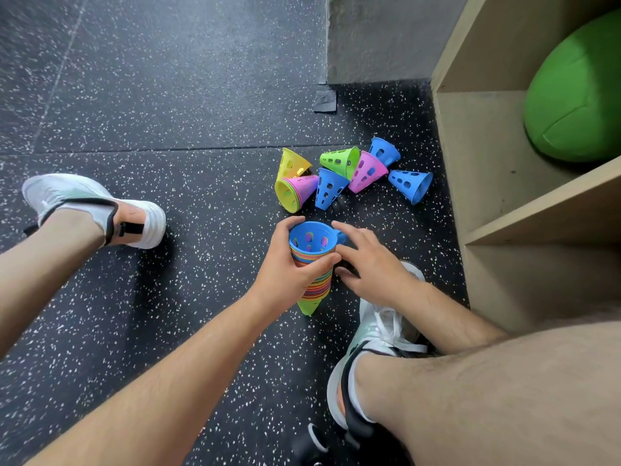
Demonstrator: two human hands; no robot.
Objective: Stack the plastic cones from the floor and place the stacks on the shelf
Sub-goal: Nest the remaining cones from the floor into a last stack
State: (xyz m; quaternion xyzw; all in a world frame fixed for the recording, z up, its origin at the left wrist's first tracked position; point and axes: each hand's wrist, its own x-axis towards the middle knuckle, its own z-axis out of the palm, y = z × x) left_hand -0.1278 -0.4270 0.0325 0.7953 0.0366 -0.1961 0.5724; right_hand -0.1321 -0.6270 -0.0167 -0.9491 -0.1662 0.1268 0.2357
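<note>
The left hand (289, 267) grips a nested stack of multicoloured perforated plastic cones (316, 287), wide end up, short of the loose plastic cones (366, 171) on the speckled black floor (168, 129). The right hand (369, 260), fingers relaxed and apart, sits beside the stack, perhaps touching its rim.

Rainbow-striped cone stack (314, 270), white-speckled black floor (168, 112)

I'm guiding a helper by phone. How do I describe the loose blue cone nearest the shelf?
Find the wooden shelf on the right; loose cones lie clustered on the speckled floor beside it. The blue cone is the cluster's rightmost, on its side, mouth toward the shelf; both other loose blues sit further left.
</note>
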